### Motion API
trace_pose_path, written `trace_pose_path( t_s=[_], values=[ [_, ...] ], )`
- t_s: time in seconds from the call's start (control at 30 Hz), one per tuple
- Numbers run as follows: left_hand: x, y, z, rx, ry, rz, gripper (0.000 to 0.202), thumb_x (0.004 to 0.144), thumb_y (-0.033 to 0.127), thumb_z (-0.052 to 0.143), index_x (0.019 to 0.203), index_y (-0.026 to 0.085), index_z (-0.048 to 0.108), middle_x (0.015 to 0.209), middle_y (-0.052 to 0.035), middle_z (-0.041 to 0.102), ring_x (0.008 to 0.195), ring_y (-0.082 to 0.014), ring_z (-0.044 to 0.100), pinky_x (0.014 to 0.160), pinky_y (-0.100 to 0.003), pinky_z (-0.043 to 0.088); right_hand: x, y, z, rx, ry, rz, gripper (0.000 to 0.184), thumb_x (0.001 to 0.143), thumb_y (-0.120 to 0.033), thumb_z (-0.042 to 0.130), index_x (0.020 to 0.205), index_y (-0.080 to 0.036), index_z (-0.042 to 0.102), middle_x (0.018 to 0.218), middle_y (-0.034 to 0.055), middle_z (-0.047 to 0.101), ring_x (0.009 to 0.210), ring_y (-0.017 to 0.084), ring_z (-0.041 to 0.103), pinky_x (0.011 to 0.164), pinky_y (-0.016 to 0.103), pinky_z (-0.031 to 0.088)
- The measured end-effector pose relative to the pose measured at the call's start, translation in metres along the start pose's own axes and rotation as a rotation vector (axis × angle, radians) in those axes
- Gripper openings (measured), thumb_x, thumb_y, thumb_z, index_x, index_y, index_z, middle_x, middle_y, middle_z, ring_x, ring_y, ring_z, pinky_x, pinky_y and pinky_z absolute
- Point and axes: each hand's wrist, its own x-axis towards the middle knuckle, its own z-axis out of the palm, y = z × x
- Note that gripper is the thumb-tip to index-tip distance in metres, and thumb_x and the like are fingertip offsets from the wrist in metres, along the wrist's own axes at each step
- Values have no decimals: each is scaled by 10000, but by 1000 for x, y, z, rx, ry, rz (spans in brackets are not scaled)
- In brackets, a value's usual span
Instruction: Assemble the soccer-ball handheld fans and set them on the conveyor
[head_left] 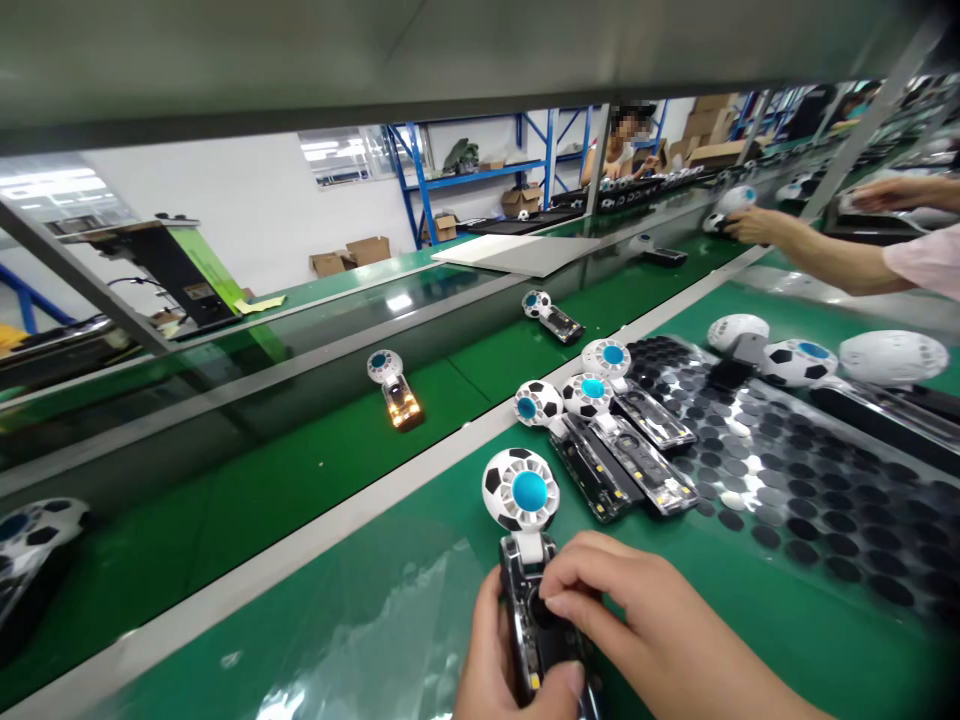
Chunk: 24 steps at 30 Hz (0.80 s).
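My left hand (499,665) is wrapped around the dark, clear-cased body of a soccer-ball-headed handheld fan (521,490), its ball end pointing away from me. Thumb and forefinger of my right hand (622,595) are pinched together over a dark round spot on that body. Whatever they hold there, if anything, is hidden by the fingertips. Just beyond lie several similar fans (592,395), side by side on the green bench. To their right is a clear sheet (795,500) covered with rows of black round stickers.
A green conveyor belt (300,500) runs along the left, carrying spaced-out fans, one with lit lamps (401,405). More ball-headed units (799,362) lie at right. A co-worker's hand (750,228) reaches in from the right. A grey shelf (450,60) hangs overhead.
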Motion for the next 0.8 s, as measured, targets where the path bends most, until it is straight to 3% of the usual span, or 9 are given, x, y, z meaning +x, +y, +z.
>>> trace_pose_path(
  t_s=[0.27,0.5,0.6,0.7,0.8],
  values=[
    [0,-1,2,-52,18,-6,653,540,253,728,1136,190,470,1135,-113,609,1104,-313,513,920,-368,420,-2,1,1,-35,-20,-1,206,812,-83,474,689,-225,559,767,-22,571,749,134,558,654,216,410],
    [-1,-3,0,-91,15,-2,649,559,285,723,1130,201,427,1145,-117,599,1059,-297,548,842,-329,463,-1,-5,3,-35,9,10,217,792,-66,462,649,-217,522,768,-18,532,787,145,539,687,236,409],
    [-2,-3,0,-92,30,8,692,583,330,707,1159,186,352,1152,-136,584,989,-269,584,780,-299,475,1,0,8,121,49,99,191,723,-43,467,748,-230,495,843,-16,519,825,151,531,726,262,416],
    [-2,-2,0,-90,9,-4,755,595,373,698,1184,179,268,1111,-144,600,822,-235,632,672,-290,482,3,6,15,436,20,209,344,699,-87,483,990,-246,394,986,12,527,924,171,533,787,310,428],
    [-2,1,-1,-81,16,-9,692,617,437,660,1160,189,310,1083,-122,613,874,-259,621,713,-318,469,2,6,21,664,-44,195,419,744,-167,491,1103,-239,286,1063,48,541,934,178,558,836,347,422]
  ],
)
